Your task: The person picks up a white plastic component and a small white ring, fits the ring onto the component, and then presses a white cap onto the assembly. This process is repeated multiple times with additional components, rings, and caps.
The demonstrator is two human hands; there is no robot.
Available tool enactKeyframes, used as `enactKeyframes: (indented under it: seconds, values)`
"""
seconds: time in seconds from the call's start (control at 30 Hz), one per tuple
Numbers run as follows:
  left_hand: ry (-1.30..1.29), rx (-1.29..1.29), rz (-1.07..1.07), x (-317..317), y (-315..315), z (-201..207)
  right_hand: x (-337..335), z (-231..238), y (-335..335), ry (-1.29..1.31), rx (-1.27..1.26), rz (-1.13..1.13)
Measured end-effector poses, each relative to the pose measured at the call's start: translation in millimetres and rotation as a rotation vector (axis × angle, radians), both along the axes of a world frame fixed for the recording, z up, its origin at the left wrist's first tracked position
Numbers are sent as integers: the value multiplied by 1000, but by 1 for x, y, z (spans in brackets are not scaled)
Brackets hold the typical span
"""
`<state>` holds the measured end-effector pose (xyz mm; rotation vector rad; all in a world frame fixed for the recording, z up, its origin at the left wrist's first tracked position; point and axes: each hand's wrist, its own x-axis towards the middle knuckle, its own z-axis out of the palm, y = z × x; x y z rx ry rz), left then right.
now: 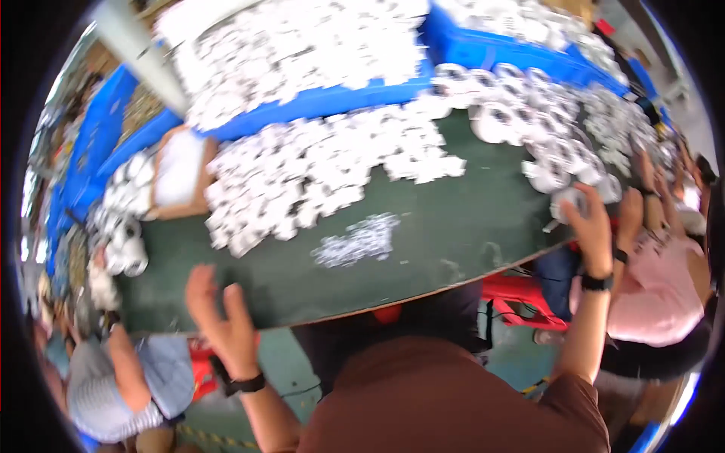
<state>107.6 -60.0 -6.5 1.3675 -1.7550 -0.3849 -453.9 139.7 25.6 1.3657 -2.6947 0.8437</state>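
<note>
My left hand [223, 321] is raised over the table's front edge at the left, fingers apart and nothing in them. At the right front corner, my right hand [593, 235] has thumb and fingers spread beside a white round plastic part [565, 205]; blur hides whether they touch. Several white ring-shaped parts [555, 162] lie just beyond that hand. Between my hands, a small heap of tiny whitish pieces [359, 241] lies on the green tabletop [453, 215]. Farther back spreads a wide pile of white plastic parts [302, 170].
Blue bins [325, 102] full of white parts line the back. A cardboard box [177, 174] with a white inside stands at the back left. People sit close by: one in grey [106, 385] at left, one in pink [653, 283] at right. Red stools [521, 298] stand below.
</note>
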Motion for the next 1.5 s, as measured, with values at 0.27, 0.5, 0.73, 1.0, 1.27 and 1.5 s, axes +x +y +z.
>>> enactKeyframes:
  seconds: [0.27, 0.5, 0.73, 1.0, 1.27, 1.5]
  values:
    - [65, 31, -694, -86, 48, 37, 179, 45, -28, -1462, -384, 198]
    - [100, 212, -770, -95, 59, 40, 281, 32, -78, -2034, 115, 377]
    - [321, 300, -502, -82, 59, 22, 292, 16, -84, -1550, 241, 785]
    - [7, 9, -364, -96, 57, 15, 293, 43, -112, -983, 80, 778]
    - [103, 90, -440, -90, 50, 22, 292, 27, -110, -1089, -79, 762]
    - [187, 155, -508, -95, 49, 22, 301, 4, -105, -1116, -171, 698]
